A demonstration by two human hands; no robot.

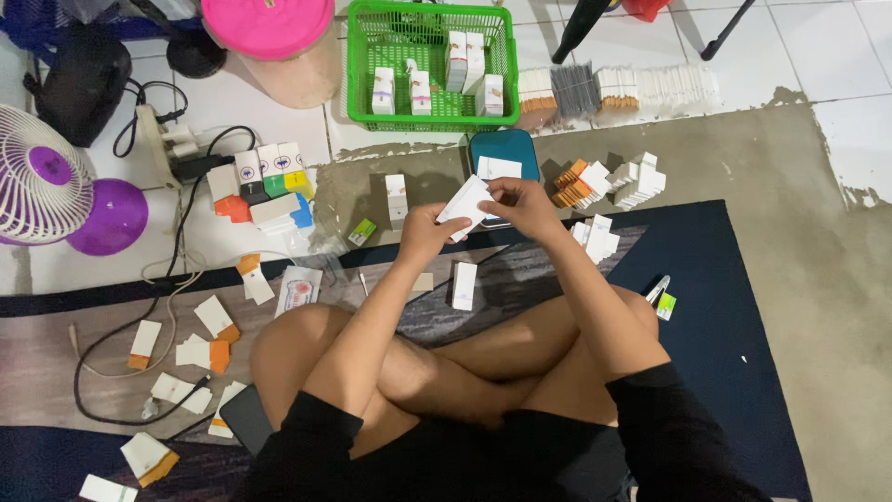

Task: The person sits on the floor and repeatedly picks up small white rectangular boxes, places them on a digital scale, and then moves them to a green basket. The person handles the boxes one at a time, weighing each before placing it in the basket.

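Here, the head view only, looking down at a person seated cross-legged on a floor mat:
Left hand: closed on the lower left edge of a small white carton, which is held above the mat in front of the knees.
Right hand: clamped on the carton's upper right end, fingers curled over it; both hands are brought together on the same carton.
Carton: white, flat-sided, tilted; whether it is fully folded cannot be told.
Just below the hands: one upright white box is seen standing on the mat.
Behind the hands: a dark teal case is partly hidden by the carton.
Green basket: placed further away on the tiles, with several upright white boxes inside.
Right of the basket: a row of flat carton blanks is stacked on edge.
Right of the hands: small heaps of white and orange boxes are gathered near the mat's edge.
Left side: loose flattened cartons are scattered over the mat, beside a black cable.
Far left: a white and purple fan is set on the tiles, near a power strip.
Top: a pink round lid is seen.
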